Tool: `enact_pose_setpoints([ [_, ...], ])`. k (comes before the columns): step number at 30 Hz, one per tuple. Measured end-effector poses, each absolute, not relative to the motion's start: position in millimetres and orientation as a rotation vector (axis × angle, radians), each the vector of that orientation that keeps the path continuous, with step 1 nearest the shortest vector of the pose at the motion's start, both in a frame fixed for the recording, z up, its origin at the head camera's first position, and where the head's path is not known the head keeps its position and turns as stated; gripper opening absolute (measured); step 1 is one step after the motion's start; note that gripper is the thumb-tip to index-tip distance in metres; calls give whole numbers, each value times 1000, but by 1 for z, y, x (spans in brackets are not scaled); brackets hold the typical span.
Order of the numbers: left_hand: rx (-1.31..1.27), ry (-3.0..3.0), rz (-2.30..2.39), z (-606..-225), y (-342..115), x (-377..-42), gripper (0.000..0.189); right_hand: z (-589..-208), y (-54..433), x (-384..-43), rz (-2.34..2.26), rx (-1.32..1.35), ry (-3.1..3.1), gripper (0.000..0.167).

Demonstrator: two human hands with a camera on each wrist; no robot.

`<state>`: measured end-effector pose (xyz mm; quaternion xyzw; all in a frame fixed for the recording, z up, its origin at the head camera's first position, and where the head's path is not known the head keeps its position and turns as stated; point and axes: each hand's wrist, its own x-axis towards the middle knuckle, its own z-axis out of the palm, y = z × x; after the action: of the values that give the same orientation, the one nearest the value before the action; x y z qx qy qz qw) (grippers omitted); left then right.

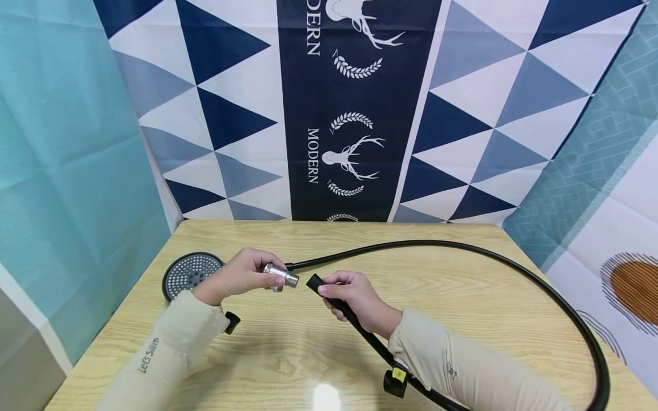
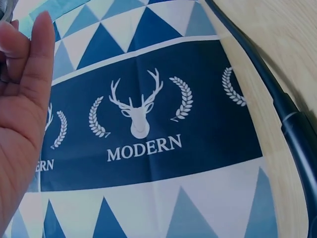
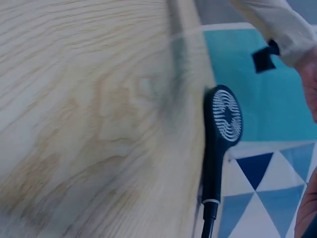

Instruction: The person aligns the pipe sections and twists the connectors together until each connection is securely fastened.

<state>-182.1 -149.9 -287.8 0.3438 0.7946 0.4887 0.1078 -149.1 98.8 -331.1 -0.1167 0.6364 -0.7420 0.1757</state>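
My left hand (image 1: 247, 273) pinches a chrome pipe fitting (image 1: 281, 276) between thumb and fingers, its round end facing right. The black end of a shower hose (image 1: 315, 281) is in my right hand (image 1: 357, 299), gripped just behind its tip and pointing at the fitting across a small gap. Left of both hands lies a black shower head (image 1: 192, 273) with a pale nozzle face, its handle partly hidden behind my left hand. In the right wrist view the shower head (image 3: 227, 116) shows its full handle, while my right hand (image 3: 307, 210) appears only at the edge.
The hose (image 1: 437, 244) arches from the shower head across the wooden table (image 1: 437, 308) and curves around the right side. Patterned cloth (image 1: 354, 114) hangs behind the table, with a teal cloth (image 1: 67, 142) on the left. Small black wrist cameras (image 1: 394, 383) sit on the sleeves.
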Motion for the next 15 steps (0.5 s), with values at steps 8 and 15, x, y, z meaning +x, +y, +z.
enact_pose_setpoints([
  [8, 949, 2353, 1465, -288, -154, -180, 18, -321, 90, -140, -2084, -398, 1774, 5],
  [15, 942, 2337, 1484, -287, -156, -177, 17, -315, 82, -133, -2069, -424, 1853, 25],
])
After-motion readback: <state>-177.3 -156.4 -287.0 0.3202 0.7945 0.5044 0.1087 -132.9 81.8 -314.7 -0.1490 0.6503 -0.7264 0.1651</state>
